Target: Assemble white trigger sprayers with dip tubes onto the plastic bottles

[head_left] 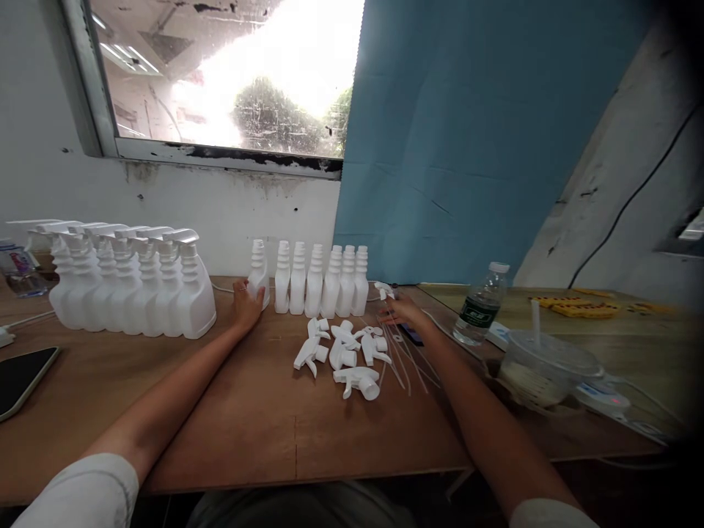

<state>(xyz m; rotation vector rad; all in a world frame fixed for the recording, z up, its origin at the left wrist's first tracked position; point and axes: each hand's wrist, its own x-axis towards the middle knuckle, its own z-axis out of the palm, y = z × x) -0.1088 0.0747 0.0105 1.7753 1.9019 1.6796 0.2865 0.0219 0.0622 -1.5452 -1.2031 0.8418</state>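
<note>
My left hand (247, 302) is closed round the lower part of a white bottle (258, 275), which stands upright without a sprayer head. Right of it is a row of several open white bottles (315, 282). My right hand (404, 311) is by a white sprayer head (383, 290) and the thin clear tubes (404, 359); its fingers are partly hidden, and whether they grip the head is unclear. Several loose sprayer heads (346, 356) lie in a pile between my hands. At the left stand several larger white bottles (132, 286) with heads on top.
A phone (25, 381) lies at the left edge of the brown table (236, 440). On the right are a water bottle (479, 308), a lidded plastic bowl with a straw (544, 367), a power strip (602, 398) and cables. A second bottle (22, 270) is far left.
</note>
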